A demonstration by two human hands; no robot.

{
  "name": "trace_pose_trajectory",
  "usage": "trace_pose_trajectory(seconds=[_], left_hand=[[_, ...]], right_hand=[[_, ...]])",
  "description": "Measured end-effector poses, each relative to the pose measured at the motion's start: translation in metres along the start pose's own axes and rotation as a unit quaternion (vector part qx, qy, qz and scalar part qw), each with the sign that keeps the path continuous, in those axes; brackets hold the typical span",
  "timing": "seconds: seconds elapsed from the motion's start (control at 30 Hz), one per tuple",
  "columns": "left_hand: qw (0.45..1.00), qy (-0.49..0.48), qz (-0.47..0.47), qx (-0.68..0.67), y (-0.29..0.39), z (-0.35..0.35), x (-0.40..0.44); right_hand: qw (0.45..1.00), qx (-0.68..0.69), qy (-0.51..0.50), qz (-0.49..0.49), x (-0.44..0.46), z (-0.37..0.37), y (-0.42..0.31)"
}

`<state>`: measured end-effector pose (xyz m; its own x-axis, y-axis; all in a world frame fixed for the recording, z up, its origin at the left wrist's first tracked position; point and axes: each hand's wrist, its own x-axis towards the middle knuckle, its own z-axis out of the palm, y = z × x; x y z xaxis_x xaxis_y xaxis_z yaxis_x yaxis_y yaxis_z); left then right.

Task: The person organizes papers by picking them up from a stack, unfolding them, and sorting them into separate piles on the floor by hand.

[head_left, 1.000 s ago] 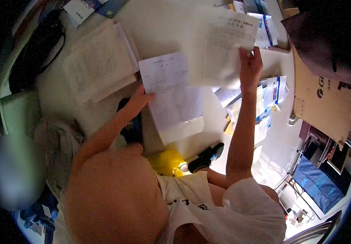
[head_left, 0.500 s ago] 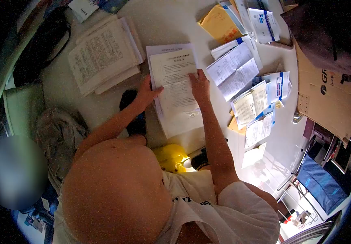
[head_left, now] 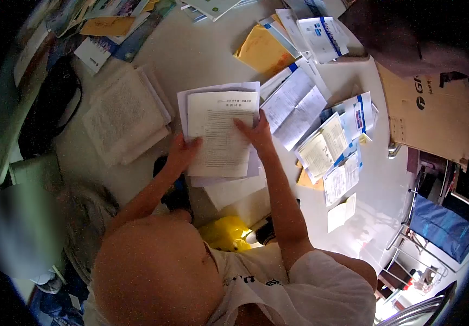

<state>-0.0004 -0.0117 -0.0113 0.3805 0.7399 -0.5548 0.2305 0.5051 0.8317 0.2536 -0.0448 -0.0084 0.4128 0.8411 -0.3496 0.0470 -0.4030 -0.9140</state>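
Note:
Printed sheets [head_left: 221, 136] lie one on another between my hands, a cream page over wider white-purple ones. My left hand [head_left: 184, 152] grips their left edge, its thumb on top. On the right edge my right hand [head_left: 256, 132] has its thumb on the page and its fingers around the side. Beneath the lower end of the sheets is another pale paper [head_left: 234, 191]. A stack of written pages [head_left: 123, 114] lies to the left, and an unfolded creased sheet [head_left: 294, 108] to the right.
Envelopes and leaflets [head_left: 324, 146] spread along the table's right side, with an orange envelope [head_left: 264, 51] farther back. A black bag [head_left: 49, 108] is at the left. A cardboard box [head_left: 427, 111] stands beyond the right edge. A yellow bag [head_left: 226, 233] shows below the table's near edge.
The raised page has come down onto the other sheets, and my right hand has moved in from the right. Both hands now clasp the sheets by their sides. The view has shifted slightly.

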Motion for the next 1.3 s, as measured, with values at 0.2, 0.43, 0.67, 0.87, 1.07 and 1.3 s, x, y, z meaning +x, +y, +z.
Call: trace_pose_trajectory(seconds=[0.2,0.43,0.67,0.87,1.07,1.3], left_hand=[[0.986,0.073,0.117,-0.092,0.012,-0.019,0.025],[0.988,-0.009,0.133,0.076,-0.036,-0.015,-0.002],[0.852,0.045,0.32,0.411,-0.018,0.011,-0.018],[0.872,0.059,0.283,0.395,-0.018,0.028,-0.028],[0.879,0.097,0.319,0.34,-0.038,0.035,-0.028],[0.886,0.084,0.304,0.338,-0.042,0.037,-0.028]], right_hand=[[0.996,-0.078,-0.005,0.032,0.038,-0.021,-0.035],[0.983,0.13,0.09,-0.097,0.197,0.001,0.016],[0.952,-0.228,0.184,-0.086,0.219,-0.014,0.033],[0.96,-0.229,-0.014,-0.159,0.055,-0.034,0.018],[0.926,-0.313,0.05,-0.205,-0.029,-0.013,0.032],[0.931,-0.345,0.095,-0.07,-0.053,-0.028,0.051]])
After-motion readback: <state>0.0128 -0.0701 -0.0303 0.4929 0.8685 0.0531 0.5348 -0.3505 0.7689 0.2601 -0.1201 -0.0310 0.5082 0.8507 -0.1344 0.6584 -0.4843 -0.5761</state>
